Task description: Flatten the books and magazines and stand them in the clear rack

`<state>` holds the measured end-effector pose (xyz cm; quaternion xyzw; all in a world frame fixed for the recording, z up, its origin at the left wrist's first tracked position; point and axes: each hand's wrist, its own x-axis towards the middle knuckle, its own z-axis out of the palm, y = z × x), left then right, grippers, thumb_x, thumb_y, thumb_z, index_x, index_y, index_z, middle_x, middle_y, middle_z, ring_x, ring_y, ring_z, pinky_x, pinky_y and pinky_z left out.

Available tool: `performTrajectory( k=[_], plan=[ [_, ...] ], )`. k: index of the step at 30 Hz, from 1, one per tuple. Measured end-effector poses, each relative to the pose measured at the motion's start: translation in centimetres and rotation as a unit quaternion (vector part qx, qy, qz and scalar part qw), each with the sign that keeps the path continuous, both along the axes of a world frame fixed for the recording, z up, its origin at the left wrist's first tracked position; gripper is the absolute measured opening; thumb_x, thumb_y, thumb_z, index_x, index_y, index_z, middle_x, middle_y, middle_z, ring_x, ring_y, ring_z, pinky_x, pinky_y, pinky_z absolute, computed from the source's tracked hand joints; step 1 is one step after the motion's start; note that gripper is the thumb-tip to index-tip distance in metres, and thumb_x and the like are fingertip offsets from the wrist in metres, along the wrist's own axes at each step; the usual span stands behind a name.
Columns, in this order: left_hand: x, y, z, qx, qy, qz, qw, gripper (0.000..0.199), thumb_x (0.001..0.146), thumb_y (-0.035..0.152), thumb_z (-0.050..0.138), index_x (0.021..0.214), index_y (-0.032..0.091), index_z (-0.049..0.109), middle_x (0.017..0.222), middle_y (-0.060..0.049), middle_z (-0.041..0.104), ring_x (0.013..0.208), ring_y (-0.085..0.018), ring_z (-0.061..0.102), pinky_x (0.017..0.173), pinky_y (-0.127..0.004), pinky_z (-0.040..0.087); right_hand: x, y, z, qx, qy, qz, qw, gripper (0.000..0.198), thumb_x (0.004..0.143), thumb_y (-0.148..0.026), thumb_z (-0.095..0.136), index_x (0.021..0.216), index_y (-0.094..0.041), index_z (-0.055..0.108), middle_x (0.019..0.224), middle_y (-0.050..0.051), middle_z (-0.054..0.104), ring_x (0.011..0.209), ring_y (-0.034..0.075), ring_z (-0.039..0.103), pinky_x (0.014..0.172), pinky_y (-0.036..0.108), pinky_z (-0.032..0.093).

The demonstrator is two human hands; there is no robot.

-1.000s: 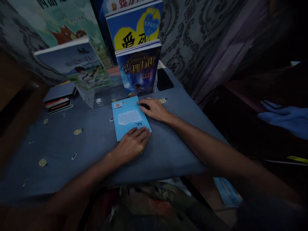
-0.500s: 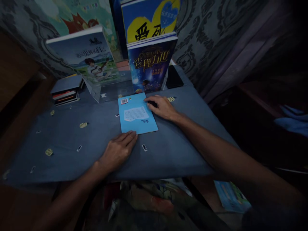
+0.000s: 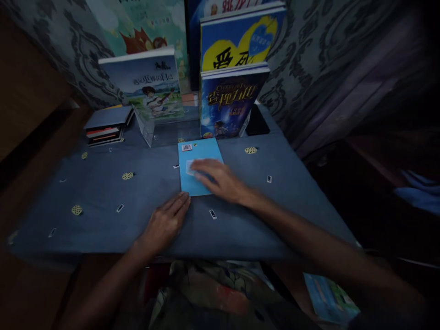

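A thin light-blue book (image 3: 202, 147) lies on the cloth-covered table, its back cover with a barcode facing up. My left hand (image 3: 168, 217) rests flat on the cloth, fingertips at the book's near left corner. Over the middle of the cover is my right hand (image 3: 218, 180), slightly blurred, fingers stretched out toward the left. It hides part of the printed text panel and the near right corner. Whether its fingers press on the cover or hover just above, I cannot tell.
Behind the book, a dark-blue book (image 3: 228, 107) and a book with a guitar player (image 3: 151, 87) stand upright in clear holders. A stack of books (image 3: 108, 123) lies at the left. A black flat object (image 3: 257, 121) lies at the right. Another book (image 3: 330, 298) is low at the right.
My right hand has moved from the book's right edge to over its middle, its fingers now stretched out. My left hand stays at the near left corner. The camera view has shifted slightly.
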<state>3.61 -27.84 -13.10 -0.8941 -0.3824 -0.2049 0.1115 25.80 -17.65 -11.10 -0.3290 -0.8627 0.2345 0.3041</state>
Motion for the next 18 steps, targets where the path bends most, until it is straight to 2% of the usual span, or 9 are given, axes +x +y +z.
performTrajectory(
  k=[3,5,7,11,15,18],
  plan=[
    [0.0,-0.1,-0.3,-0.014,0.005,0.013,1.000,0.029,0.091,0.002,0.045,0.099,0.011,0.071,0.093,-0.012,0.074,0.085,-0.023,0.072,0.072,-0.033,0.062,-3.3,-3.6,0.8,-0.087,-0.012,0.153,0.984,0.046,0.105,-0.043,0.038,0.143,-0.024,0.055,0.152,0.007,0.054,0.145,0.021,0.042,0.119,0.041,0.036],
    [-0.1,-0.2,-0.4,-0.020,0.000,0.019,1.000,0.028,0.089,0.002,0.045,0.094,0.012,0.071,0.084,-0.012,0.071,0.079,-0.023,0.070,0.069,-0.034,0.061,-4.6,-4.7,0.8,-0.120,-0.035,0.179,0.976,0.055,0.105,-0.048,0.036,0.149,-0.017,0.048,0.158,0.011,0.044,0.150,0.022,0.033,0.123,0.041,0.029],
    [-0.1,-0.1,-0.4,-0.026,-0.008,0.014,1.000,0.027,0.090,0.003,0.045,0.095,0.011,0.071,0.086,-0.012,0.071,0.083,-0.023,0.070,0.074,-0.034,0.061,-4.9,-4.8,0.6,-0.142,-0.052,0.177,0.972,0.062,0.105,-0.052,0.035,0.152,-0.013,0.043,0.161,0.014,0.037,0.153,0.023,0.027,0.125,0.042,0.025],
    [0.1,0.1,0.0,-0.024,-0.013,-0.003,1.000,0.027,0.092,0.004,0.044,0.092,0.013,0.070,0.094,-0.012,0.072,0.090,-0.022,0.070,0.079,-0.032,0.061,-4.5,-3.6,0.5,-0.156,-0.078,0.167,0.970,0.071,0.102,-0.062,0.034,0.155,-0.015,0.038,0.164,0.013,0.030,0.155,0.025,0.022,0.126,0.046,0.023],
    [0.2,0.0,0.2,-0.019,-0.022,0.008,1.000,0.027,0.093,0.004,0.044,0.094,0.013,0.069,0.093,-0.012,0.073,0.092,-0.022,0.072,0.081,-0.034,0.062,-4.3,-2.2,0.3,-0.137,-0.109,0.159,0.972,0.083,0.097,-0.071,0.034,0.158,-0.016,0.032,0.166,0.013,0.024,0.155,0.027,0.018,0.128,0.046,0.017],
    [0.3,-0.2,0.1,-0.037,-0.020,0.018,0.999,0.030,0.094,0.004,0.043,0.107,0.012,0.069,0.096,-0.011,0.074,0.091,-0.022,0.072,0.081,-0.033,0.063,-4.3,-0.8,-0.3,-0.105,-0.126,0.143,0.976,0.085,0.097,-0.073,0.030,0.158,-0.014,0.031,0.166,0.014,0.024,0.155,0.027,0.016,0.128,0.047,0.015]
  ],
)
